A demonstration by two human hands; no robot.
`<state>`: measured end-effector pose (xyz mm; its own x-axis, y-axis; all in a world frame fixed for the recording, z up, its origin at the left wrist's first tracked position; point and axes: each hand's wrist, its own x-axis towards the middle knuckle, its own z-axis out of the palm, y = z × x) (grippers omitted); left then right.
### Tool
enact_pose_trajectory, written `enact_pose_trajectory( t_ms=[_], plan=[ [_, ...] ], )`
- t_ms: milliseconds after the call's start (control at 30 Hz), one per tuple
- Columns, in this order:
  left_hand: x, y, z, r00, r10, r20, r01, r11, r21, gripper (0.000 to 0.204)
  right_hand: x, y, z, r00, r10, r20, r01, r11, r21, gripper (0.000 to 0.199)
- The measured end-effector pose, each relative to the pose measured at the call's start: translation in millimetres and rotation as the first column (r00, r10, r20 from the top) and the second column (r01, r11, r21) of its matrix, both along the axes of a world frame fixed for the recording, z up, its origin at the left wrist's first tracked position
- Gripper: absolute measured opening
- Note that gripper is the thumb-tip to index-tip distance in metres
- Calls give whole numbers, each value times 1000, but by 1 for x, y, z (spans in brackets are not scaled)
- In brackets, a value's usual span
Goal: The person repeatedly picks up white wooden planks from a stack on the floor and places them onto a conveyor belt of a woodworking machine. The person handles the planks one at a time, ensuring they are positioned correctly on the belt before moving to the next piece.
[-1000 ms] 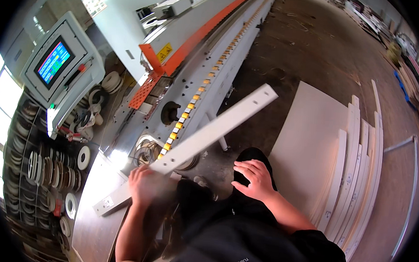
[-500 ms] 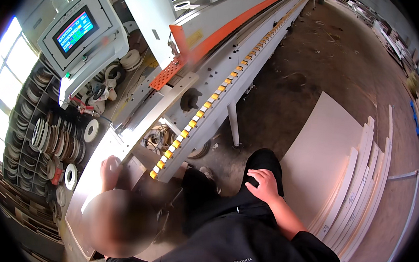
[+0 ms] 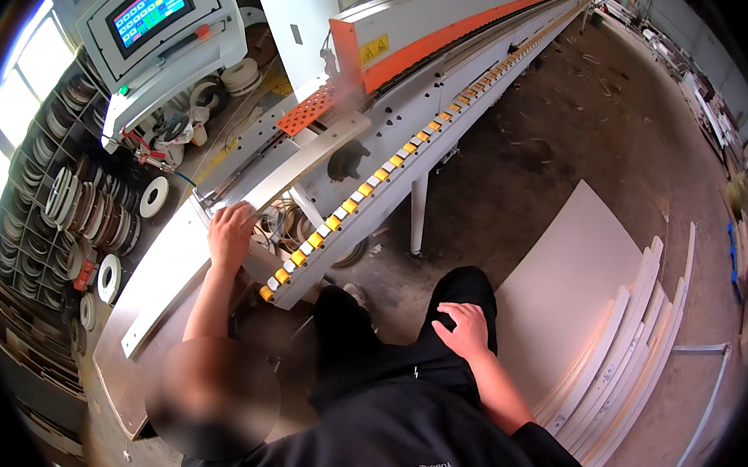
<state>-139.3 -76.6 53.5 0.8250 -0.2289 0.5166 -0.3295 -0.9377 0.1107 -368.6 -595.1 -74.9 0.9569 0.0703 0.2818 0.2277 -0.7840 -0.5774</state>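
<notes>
A long, narrow pale board lies slanting across a brown table on the left, its far part running toward the machine. My left hand is closed over this board's near-side edge, close to a small metal fitting; the thumb is hidden. On my thigh rests my right hand, open, with fingers stretched out and nothing in it. An orange perforated plate sits farther along the board. Part of the left forearm is lost behind a blurred round patch.
A machine with a roller rail stretches far ahead. Its control panel stands at the upper left, above racks of edging rolls. Pale panels and strips lean in a stack at my right.
My left hand has moved forward and right along the board, toward the machine. My right hand stays on my thigh. The whole view has shifted slightly.
</notes>
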Motion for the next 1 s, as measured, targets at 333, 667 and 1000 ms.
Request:
enact_pose_trajectory(
  t_ms=[333, 667, 1000],
  plan=[
    [53, 16, -3, 982, 182, 50, -182, 983, -6, 21, 9, 1, -3, 999, -30, -17, 30, 1000, -3, 28],
    [72, 16, -5, 954, 271, 126, -281, 957, 68, 13, 20, 8, -2, 998, -45, -41, 44, 999, -26, 27],
    [83, 27, -22, 964, 237, 119, -239, 971, 7, 19, 20, 0, -1, 995, -54, -86, 52, 998, -26, 25]
  ],
)
